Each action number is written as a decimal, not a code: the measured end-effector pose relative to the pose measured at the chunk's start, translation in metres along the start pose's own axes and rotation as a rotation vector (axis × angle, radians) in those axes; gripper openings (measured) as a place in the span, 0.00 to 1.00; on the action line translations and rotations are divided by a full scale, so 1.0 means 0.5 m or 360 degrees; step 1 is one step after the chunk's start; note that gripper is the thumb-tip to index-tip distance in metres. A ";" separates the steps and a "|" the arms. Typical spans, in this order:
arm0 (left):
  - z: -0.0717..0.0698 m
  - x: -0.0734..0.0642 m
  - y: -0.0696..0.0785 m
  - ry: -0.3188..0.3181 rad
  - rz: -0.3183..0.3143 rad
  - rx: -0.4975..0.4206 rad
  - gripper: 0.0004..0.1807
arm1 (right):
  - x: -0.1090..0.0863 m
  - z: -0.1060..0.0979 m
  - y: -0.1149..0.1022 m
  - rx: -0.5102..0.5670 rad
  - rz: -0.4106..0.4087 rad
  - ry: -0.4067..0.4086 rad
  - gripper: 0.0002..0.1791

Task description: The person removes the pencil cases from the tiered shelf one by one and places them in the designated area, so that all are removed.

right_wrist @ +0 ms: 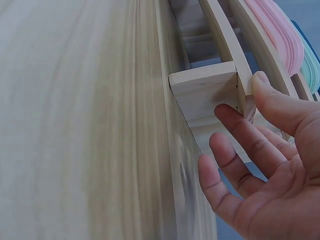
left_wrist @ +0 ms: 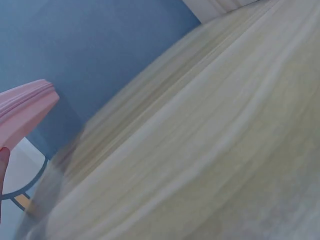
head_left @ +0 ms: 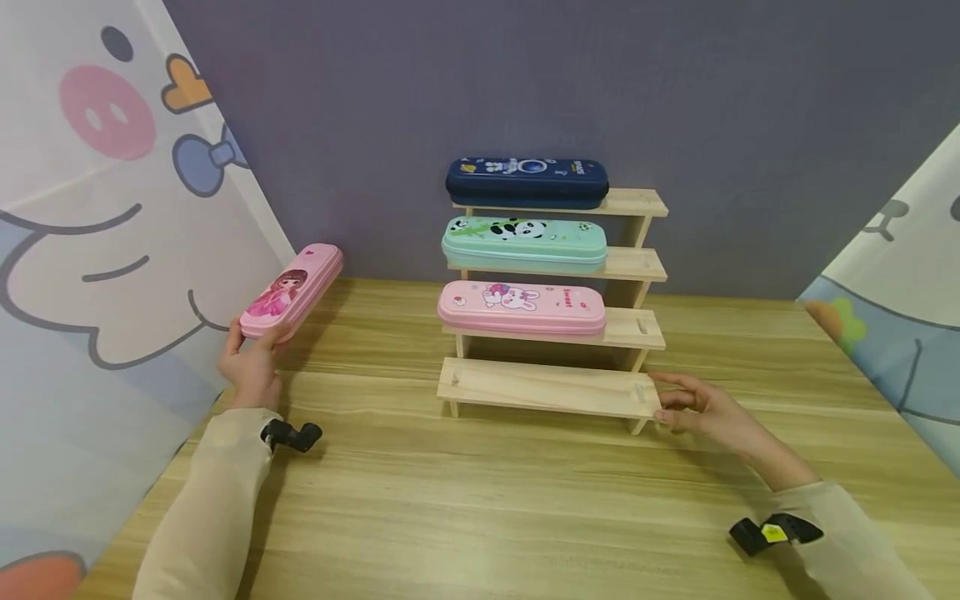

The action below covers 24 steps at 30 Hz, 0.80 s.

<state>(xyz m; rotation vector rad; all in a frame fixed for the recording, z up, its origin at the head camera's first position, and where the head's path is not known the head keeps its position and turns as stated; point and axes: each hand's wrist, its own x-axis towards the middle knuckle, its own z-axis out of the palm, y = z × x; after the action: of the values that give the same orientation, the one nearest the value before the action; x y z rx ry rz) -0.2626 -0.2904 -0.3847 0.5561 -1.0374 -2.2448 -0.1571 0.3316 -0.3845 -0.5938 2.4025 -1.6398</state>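
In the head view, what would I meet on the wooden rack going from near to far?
Lowest step, pink bunny case, mint panda case, navy space case.

Head view: high, faces forward-down to back edge of yellowish wood-grain table point(head_left: 465, 492). Left wrist view: low, tilted, near left edge; shares pink oblong case point(head_left: 303, 287) with head. Right wrist view: tilted, close; shares front-right corner of pale wooden four-step rack point(head_left: 551, 388).

Three cases point(head_left: 525, 242) lie on the rack point(head_left: 551, 388), right of a fourth case point(head_left: 292, 290)
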 end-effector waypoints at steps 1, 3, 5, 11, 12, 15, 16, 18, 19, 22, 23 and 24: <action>-0.002 0.002 -0.001 0.0008 -0.0009 0.0004 0.47 | 0.000 0.000 0.000 0.0010 0.0007 -0.0002 0.32; -0.004 0.008 -0.004 0.0014 -0.0033 0.0006 0.47 | -0.001 0.000 0.000 0.0015 0.0013 0.0001 0.33; -0.006 0.013 -0.007 0.0030 -0.0061 0.0016 0.48 | -0.001 0.001 0.000 0.0010 0.0019 0.0007 0.33; -0.015 0.023 -0.013 0.0078 -0.0107 0.0050 0.50 | -0.002 0.000 -0.002 0.0002 0.0034 0.0007 0.34; -0.017 0.024 -0.014 0.0083 -0.0112 0.0064 0.50 | -0.002 -0.001 -0.003 0.0007 0.0035 0.0006 0.34; -0.021 0.022 -0.014 0.0112 -0.0143 0.0123 0.50 | -0.001 -0.001 -0.003 0.0032 0.0034 0.0002 0.33; -0.022 0.022 -0.014 0.0124 -0.0163 0.0139 0.51 | -0.001 0.000 -0.003 0.0041 0.0033 -0.0002 0.33; -0.022 0.020 -0.013 0.0139 -0.0204 0.0176 0.51 | -0.002 0.000 -0.003 0.0051 0.0032 -0.0010 0.32; -0.021 0.019 -0.011 0.0136 -0.0224 0.0196 0.50 | -0.002 0.000 -0.003 0.0050 0.0033 -0.0012 0.32; -0.019 0.016 -0.008 0.0113 -0.0263 0.0307 0.47 | -0.003 0.000 -0.004 0.0041 0.0032 -0.0014 0.32; -0.020 0.014 -0.006 0.0105 -0.0264 0.0369 0.45 | -0.003 0.001 -0.003 0.0041 0.0031 -0.0014 0.33; -0.021 0.012 -0.005 0.0096 -0.0263 0.0432 0.43 | -0.003 0.001 -0.003 0.0044 0.0029 -0.0013 0.33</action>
<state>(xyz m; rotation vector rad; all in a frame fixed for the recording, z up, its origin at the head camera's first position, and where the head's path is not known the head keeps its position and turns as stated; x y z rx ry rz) -0.2618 -0.2989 -0.3935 0.8472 -1.3172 -2.2248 -0.1552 0.3313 -0.3836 -0.5714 2.3681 -1.6574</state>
